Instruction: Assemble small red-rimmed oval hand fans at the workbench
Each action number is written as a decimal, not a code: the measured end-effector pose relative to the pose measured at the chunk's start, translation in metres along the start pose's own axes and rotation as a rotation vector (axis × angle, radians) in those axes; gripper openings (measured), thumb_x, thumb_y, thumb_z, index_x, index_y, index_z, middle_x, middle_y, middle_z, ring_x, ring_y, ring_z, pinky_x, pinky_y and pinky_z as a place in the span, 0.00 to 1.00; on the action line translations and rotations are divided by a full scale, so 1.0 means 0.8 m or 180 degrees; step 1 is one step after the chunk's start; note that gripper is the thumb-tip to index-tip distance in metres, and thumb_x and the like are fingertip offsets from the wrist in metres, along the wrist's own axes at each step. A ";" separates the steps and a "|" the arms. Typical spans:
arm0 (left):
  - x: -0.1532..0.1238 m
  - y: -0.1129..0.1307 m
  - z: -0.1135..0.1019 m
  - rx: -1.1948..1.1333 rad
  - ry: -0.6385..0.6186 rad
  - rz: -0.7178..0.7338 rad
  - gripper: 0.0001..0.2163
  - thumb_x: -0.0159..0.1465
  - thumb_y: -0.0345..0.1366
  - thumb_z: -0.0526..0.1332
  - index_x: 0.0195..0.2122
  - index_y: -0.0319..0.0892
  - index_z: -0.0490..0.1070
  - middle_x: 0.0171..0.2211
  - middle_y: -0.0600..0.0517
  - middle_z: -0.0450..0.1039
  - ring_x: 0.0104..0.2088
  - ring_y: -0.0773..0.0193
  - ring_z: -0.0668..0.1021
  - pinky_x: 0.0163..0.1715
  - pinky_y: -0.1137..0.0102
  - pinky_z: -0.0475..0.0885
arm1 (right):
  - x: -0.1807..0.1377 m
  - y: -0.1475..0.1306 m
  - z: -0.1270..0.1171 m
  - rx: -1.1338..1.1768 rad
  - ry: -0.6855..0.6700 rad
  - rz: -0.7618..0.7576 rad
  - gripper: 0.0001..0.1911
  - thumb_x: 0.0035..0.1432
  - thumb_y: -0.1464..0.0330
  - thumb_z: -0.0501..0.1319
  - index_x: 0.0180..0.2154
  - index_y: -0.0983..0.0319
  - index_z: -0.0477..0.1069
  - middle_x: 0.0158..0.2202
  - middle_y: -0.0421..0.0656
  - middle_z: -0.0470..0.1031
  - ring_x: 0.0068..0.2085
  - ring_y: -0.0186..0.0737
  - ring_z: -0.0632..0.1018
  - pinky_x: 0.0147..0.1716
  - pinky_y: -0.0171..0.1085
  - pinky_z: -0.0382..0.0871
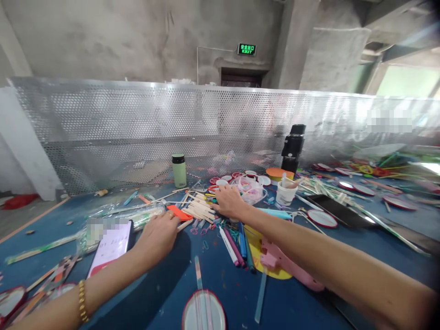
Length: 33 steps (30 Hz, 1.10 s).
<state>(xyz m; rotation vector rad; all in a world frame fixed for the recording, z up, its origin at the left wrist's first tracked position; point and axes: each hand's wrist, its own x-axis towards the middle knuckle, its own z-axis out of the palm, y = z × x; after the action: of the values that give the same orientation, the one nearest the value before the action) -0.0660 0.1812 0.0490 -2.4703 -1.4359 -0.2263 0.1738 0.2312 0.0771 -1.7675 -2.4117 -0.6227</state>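
My left hand (pixel 160 231) rests low over the table, its fingers bent and closed against a bright orange strip (pixel 181 213). A loose wooden stick (pixel 185 225) lies by its thumb. Across the table, my right hand (pixel 229 200) reaches in with curled fingers pointing down at the right side of a pile of flat wooden craft sticks (pixel 199 208). What its fingertips hold, if anything, is hidden. Right behind that hand sits a bundle of clear pinkish plastic (pixel 252 189). Several marker pens (pixel 229 247) lie below my right wrist.
A phone (pixel 112 247) and plastic-wrapped sticks (pixel 144 217) lie left. A pink glue gun (pixel 288 266) rests on a yellow sheet (pixel 252 245) under my right forearm. A green bottle (pixel 179 170), black flask (pixel 293 149) and white cup (pixel 286 192) stand before a perforated metal panel (pixel 137 128). A red-rimmed disc (pixel 203 314) is nearest.
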 end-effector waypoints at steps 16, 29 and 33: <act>0.048 0.038 0.023 -0.0494 0.0001 0.1148 0.20 0.64 0.24 0.51 0.54 0.46 0.70 0.49 0.47 0.75 0.48 0.54 0.72 0.48 0.60 0.64 | -0.038 0.012 0.013 -0.0139 -0.0072 -0.0984 0.10 0.59 0.72 0.57 0.29 0.64 0.76 0.34 0.49 0.75 0.40 0.47 0.72 0.35 0.40 0.57; 0.066 0.045 0.029 -0.0112 -0.0116 0.1005 0.21 0.60 0.23 0.51 0.53 0.42 0.69 0.43 0.41 0.72 0.44 0.51 0.74 0.41 0.61 0.69 | -0.039 0.013 0.000 -0.0180 -0.0060 -0.1255 0.06 0.55 0.72 0.58 0.32 0.65 0.74 0.33 0.48 0.75 0.37 0.44 0.74 0.34 0.39 0.57; 0.080 0.043 0.029 -0.0373 -0.0213 0.0866 0.21 0.60 0.23 0.53 0.53 0.42 0.69 0.40 0.42 0.73 0.43 0.54 0.75 0.42 0.63 0.70 | -0.043 0.013 -0.015 0.0183 -0.0171 -0.1011 0.06 0.51 0.70 0.60 0.32 0.63 0.74 0.35 0.46 0.75 0.35 0.42 0.74 0.31 0.36 0.56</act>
<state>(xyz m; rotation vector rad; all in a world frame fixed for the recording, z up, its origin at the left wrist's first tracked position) -0.0040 0.2253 0.0389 -2.7570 -1.1213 -0.1770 0.1924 0.1989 0.0804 -1.4077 -2.7434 -0.5313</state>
